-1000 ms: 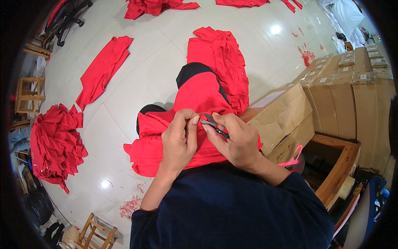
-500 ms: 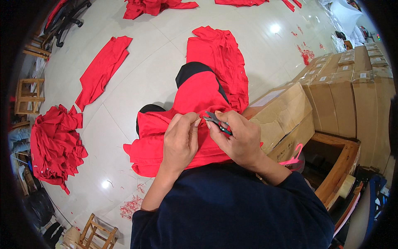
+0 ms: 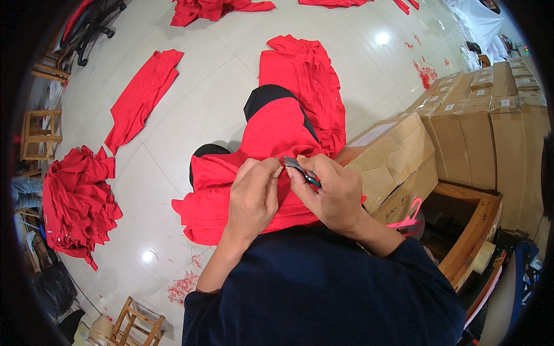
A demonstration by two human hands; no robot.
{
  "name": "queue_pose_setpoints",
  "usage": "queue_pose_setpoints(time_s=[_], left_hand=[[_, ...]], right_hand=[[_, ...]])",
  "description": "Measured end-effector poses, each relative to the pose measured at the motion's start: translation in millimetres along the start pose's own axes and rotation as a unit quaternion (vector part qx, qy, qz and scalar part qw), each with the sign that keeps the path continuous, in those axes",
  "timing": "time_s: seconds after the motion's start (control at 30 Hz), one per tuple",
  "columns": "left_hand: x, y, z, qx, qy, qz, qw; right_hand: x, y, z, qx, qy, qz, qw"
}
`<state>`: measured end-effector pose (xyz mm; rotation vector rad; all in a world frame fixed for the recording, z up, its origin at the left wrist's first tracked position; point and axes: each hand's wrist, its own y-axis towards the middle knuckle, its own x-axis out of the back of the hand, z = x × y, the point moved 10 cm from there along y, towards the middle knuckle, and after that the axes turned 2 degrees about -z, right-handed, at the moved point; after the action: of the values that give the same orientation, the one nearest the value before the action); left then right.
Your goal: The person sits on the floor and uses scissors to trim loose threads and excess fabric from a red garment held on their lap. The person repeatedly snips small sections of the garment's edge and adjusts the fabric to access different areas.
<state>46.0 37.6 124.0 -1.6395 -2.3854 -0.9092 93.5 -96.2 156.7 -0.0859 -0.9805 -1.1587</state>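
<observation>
A red garment (image 3: pixel 272 131) lies spread across my lap, over my dark-clad knees. My left hand (image 3: pixel 252 193) is closed in a pinch on a small bit of its red cloth, close to the blades. In my right hand (image 3: pixel 332 191) are small thread snips (image 3: pixel 295 164), dark with a greenish handle end and tips pointing left. The blades look pressed together right beside my left fingertips. Whether a thread lies between them is too small to tell.
More red garments (image 3: pixel 306 81) lie on the tiled floor ahead, with a crumpled red heap (image 3: pixel 81 202) at left. Cardboard boxes (image 3: pixel 395 158) stand close on my right beside a wooden frame (image 3: pixel 470 230) and pink hanger (image 3: pixel 411 216). A wooden stool (image 3: pixel 135 326) and thread scraps (image 3: pixel 183 287) are at lower left.
The blades of the snips have come together and shifted slightly left toward my left fingertips. Both hands otherwise stay in nearly the same place.
</observation>
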Motion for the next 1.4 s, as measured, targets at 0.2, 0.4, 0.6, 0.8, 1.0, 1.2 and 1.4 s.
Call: queue_pose_setpoints(time_s=[0.2,0.4,0.6,0.8,1.0,1.2,1.4], left_hand=[[-3,-2,-1,-0.014,-0.003,0.005,1.0],[-3,-3,1,-0.004,0.0,0.005,1.0],[-3,-2,0,0.0,-0.009,0.002,1.0],[-8,-9,31,0.126,-0.102,-0.015,0.987],[-23,-11,60,0.213,-0.261,-0.023,0.941],[-22,-9,67,0.215,-0.319,-0.023,0.923],[-11,-4,70,0.184,-0.254,0.02,0.949]], right_hand=[[-1,-1,-1,0.003,0.004,-0.006,1.0],[-3,-2,-2,0.0,-0.013,0.002,1.0],[-3,-3,-5,0.013,-0.005,-0.007,1.0],[-3,-5,-34,-0.066,0.103,-0.049,0.991],[-36,-6,-75,-0.252,0.291,0.11,0.916],[-61,-10,-75,-0.256,0.376,0.152,0.878],[-79,-26,-82,-0.428,0.503,0.206,0.722]])
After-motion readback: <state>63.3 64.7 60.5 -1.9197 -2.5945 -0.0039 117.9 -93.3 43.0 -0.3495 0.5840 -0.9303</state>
